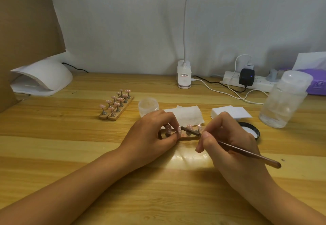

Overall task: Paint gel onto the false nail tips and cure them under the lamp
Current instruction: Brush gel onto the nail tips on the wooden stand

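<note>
Two hands are at work near the middle of the wooden table (70, 136). The right hand (232, 136) has thumb and fingers pinched together round a brown brush (247, 152), just behind the ferrule. The brush's long axis runs lower right to upper left. Its handle end points back to the person's right, and its bristle end points left at a pink nail tip (179, 130); contact cannot be resolved. The left hand (151, 131) has fingers curled, gripping the near holder strip (191, 138), which lies flat with its long axis left-right.

Further out:
- two more strips of pink tips (116, 104), left rear
- white curing lamp (44, 76) beyond them
- small jar (148, 105)
- wipes (190, 113)
- black lid (255, 131)
- clear bottle (285, 99)
</note>
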Action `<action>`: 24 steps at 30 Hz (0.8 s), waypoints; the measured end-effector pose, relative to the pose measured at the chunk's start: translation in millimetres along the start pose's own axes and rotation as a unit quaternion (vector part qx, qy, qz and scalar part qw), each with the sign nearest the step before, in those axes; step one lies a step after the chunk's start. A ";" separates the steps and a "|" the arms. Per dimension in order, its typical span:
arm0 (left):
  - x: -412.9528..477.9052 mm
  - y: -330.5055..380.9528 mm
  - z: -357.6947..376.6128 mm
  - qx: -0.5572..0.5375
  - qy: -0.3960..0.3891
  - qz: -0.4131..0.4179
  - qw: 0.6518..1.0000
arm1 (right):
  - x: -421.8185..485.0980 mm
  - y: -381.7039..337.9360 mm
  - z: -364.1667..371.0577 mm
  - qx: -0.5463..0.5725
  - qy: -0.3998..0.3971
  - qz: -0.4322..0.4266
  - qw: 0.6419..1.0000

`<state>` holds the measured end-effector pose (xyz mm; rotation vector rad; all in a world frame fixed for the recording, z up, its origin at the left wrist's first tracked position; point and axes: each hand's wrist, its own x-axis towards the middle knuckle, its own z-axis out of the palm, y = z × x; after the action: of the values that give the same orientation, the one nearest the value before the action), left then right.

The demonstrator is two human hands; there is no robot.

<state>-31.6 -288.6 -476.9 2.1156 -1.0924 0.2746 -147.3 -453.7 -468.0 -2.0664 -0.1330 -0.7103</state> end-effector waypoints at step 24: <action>0.2 0.2 0.0 -0.003 -0.002 0.004 1.000 | 2.4 -0.7 -0.5 0.044 -0.005 0.054 0.998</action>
<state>-31.7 -288.8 -476.7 2.1068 -1.1032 0.2718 -145.7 -454.1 -466.0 -1.9781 -0.0566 -0.6169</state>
